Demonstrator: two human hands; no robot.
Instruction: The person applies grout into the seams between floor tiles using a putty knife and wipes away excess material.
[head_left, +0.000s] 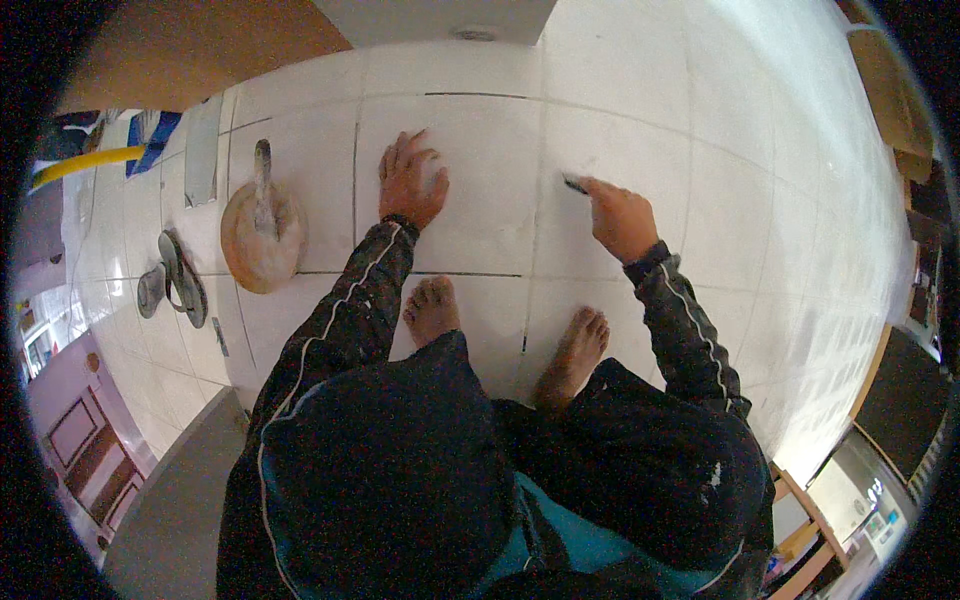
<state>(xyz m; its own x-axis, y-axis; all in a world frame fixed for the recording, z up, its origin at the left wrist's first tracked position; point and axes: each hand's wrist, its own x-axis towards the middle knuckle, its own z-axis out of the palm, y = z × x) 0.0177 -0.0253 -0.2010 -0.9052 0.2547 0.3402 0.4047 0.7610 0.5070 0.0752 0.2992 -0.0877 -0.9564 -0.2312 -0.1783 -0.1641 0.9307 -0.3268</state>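
The left hand (412, 190) is spread and empty, while the right hand (622, 218) grips a small dark tool (575, 184), which could skid across the tiles (485, 200) if angled poorly.

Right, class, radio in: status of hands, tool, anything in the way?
Left hand open over tiled floor. Right hand gripping small dark tool; floor contact unclear. Bowl off to the left, seemingly out of the way.

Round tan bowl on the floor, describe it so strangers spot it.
On the white tiled floor, find the person's bare left hand. Left of it sits the round tan bowl; unlike the grey sandals nearby, it holds a pale-smeared tool.
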